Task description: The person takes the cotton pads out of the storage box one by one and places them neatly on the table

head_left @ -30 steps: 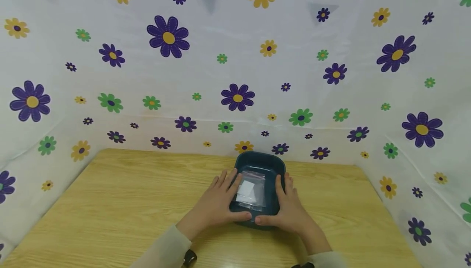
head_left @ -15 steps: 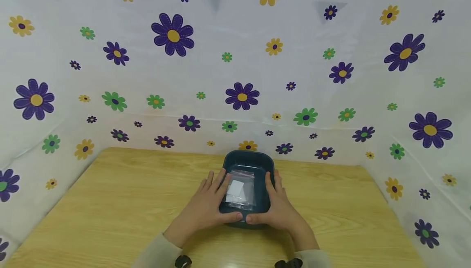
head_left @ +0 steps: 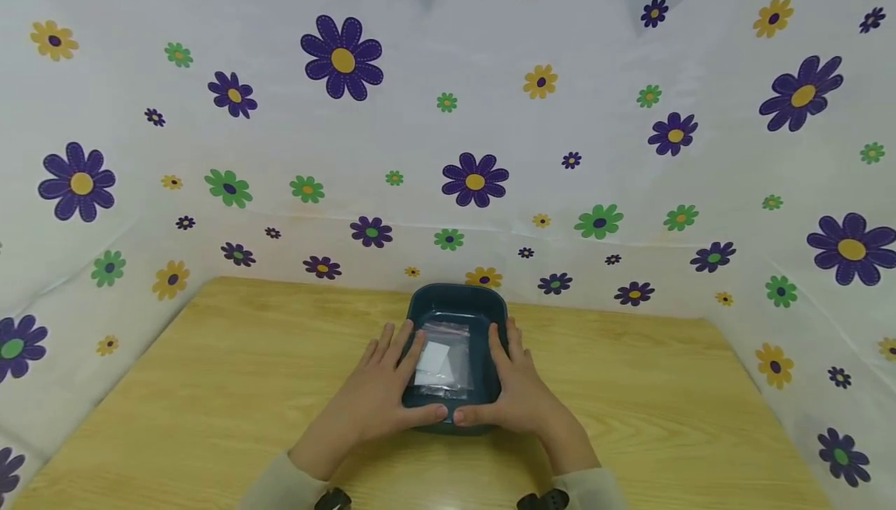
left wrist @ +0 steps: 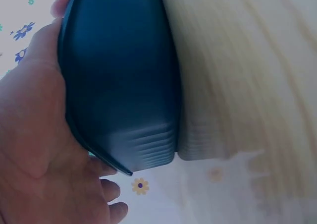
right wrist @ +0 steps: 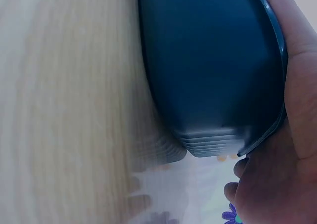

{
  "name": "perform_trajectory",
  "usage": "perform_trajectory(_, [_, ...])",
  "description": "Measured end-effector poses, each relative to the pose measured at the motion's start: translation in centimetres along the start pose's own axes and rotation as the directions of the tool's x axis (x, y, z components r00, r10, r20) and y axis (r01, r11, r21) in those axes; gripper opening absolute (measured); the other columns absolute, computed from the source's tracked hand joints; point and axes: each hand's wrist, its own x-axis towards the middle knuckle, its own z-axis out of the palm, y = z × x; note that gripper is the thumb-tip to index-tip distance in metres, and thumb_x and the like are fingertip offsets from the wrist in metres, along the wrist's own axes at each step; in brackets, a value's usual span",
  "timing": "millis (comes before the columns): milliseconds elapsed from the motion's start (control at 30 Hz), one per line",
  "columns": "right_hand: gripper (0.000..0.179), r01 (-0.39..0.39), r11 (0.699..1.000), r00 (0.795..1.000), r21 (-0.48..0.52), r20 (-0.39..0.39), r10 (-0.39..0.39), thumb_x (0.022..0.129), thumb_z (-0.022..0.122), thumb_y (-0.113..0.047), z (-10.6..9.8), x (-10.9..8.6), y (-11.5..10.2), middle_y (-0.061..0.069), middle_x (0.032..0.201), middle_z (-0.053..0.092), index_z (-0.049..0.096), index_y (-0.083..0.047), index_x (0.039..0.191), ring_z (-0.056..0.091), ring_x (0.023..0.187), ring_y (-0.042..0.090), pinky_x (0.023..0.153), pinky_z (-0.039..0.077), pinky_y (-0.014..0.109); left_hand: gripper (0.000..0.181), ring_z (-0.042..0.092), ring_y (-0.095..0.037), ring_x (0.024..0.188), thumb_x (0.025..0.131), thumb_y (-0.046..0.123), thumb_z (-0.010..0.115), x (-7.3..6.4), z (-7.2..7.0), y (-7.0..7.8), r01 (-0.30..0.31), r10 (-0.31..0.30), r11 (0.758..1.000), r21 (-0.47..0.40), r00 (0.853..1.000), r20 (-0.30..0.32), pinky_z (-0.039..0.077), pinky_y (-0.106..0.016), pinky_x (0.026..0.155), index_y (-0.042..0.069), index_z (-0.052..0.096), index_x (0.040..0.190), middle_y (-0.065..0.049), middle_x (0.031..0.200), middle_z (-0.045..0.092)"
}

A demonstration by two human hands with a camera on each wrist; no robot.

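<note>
A dark teal plastic basin point(head_left: 458, 300) with rounded corners stands upright on the table near its back edge. Inside it lies a clear zip bag point(head_left: 458, 358) with a white rectangular piece point(head_left: 435, 362). My left hand point(head_left: 378, 389) rests along the basin's left rim with straight fingers, its thumb on the near rim. On the right rim my right hand point(head_left: 521, 393) lies the same way, the two thumbs almost meeting. Both wrist views show a palm against the rim and the basin's smooth outer wall point(left wrist: 119, 75) with ridges at the far corner.
The wooden table point(head_left: 245, 362) extends to either side of the basin. White cloth point(head_left: 392, 129) printed with flowers hangs behind it and along both sides. Dark bands point(head_left: 544, 501) sit at both wrists, near the light sleeves.
Both hands and the basin have shifted left along the table together, the bag still lying inside. The head view has turned slightly left, so the flowered cloth appears farther right.
</note>
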Motion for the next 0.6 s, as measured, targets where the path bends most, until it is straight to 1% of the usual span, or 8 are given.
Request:
perform_trajectory(100, [0.138, 0.012, 0.999, 1.000, -0.039, -0.002, -0.013, 0.062, 0.078, -0.076, -0.1, -0.3, -0.3, 0.005, 0.165, -0.022, 0.001, -0.020, 0.161, -0.004, 0.147, 0.055, 0.108, 0.025, 0.074, 0.116, 0.000, -0.038, 0.153, 0.078, 0.089, 0.045, -0.1, 0.0, 0.0, -0.006, 0.006, 1.000, 0.004, 1.000, -0.001, 0.013, -0.060, 0.121, 0.010, 0.022, 0.159, -0.016, 0.167, 0.007])
perform_trajectory(167, [0.137, 0.028, 0.998, 1.000, -0.064, -0.005, -0.028, 0.064, 0.078, -0.074, 0.0, -0.4, -0.5, 0.005, 0.165, -0.022, 0.001, -0.018, 0.161, -0.004, 0.148, 0.054, 0.110, 0.025, 0.073, 0.115, 0.002, -0.038, 0.153, 0.078, 0.089, 0.044, -0.4, -0.2, -0.2, -0.006, 0.006, 1.000, 0.018, 1.000, -0.001, 0.013, -0.059, 0.121, 0.010, 0.022, 0.159, -0.016, 0.167, 0.009])
perform_trajectory(233, [0.133, 0.037, 0.995, 0.999, -0.088, -0.008, -0.038, 0.067, 0.076, -0.075, 0.0, -0.5, -0.6, 0.007, 0.166, -0.019, 0.002, -0.017, 0.161, -0.001, 0.148, 0.054, 0.109, 0.026, 0.072, 0.115, 0.002, -0.038, 0.153, 0.079, 0.089, 0.044, -0.7, -0.4, -0.3, -0.011, 0.011, 1.000, 0.027, 1.000, -0.003, 0.013, -0.060, 0.121, 0.010, 0.022, 0.159, -0.017, 0.167, 0.011])
perform_trajectory(367, [0.123, 0.039, 0.993, 0.999, -0.113, 0.006, -0.039, 0.073, 0.071, -0.074, 0.1, -0.8, -0.9, 0.010, 0.167, -0.015, 0.005, -0.020, 0.161, 0.003, 0.147, 0.056, 0.107, 0.028, 0.073, 0.116, 0.002, -0.040, 0.153, 0.076, 0.091, 0.043, -1.2, -0.7, -0.5, -0.006, 0.007, 0.999, 0.045, 1.000, -0.016, 0.013, -0.059, 0.121, 0.013, 0.023, 0.160, -0.015, 0.166, 0.015])
perform_trajectory(467, [0.125, 0.043, 0.990, 0.999, -0.135, 0.011, -0.042, 0.071, 0.071, -0.077, 0.2, -0.9, -1.3, 0.011, 0.167, -0.014, 0.005, -0.021, 0.161, 0.005, 0.146, 0.058, 0.105, 0.031, 0.074, 0.118, 0.002, -0.041, 0.153, 0.073, 0.093, 0.043, -1.4, -0.8, -0.7, 0.001, 0.001, 0.999, 0.053, 1.000, -0.030, 0.013, -0.059, 0.121, 0.015, 0.025, 0.160, -0.015, 0.166, 0.017])
perform_trajectory(600, [0.132, 0.047, 0.985, 0.999, -0.168, 0.000, -0.048, 0.064, 0.072, -0.081, 0.6, -0.7, -1.5, 0.011, 0.167, -0.015, 0.004, -0.022, 0.161, 0.006, 0.146, 0.058, 0.105, 0.033, 0.072, 0.115, 0.001, -0.042, 0.152, 0.075, 0.091, 0.046, -1.4, -0.7, -0.8, 0.001, 0.000, 1.000, 0.031, 1.000, -0.028, 0.015, -0.059, 0.121, 0.016, 0.025, 0.160, -0.016, 0.167, 0.013])
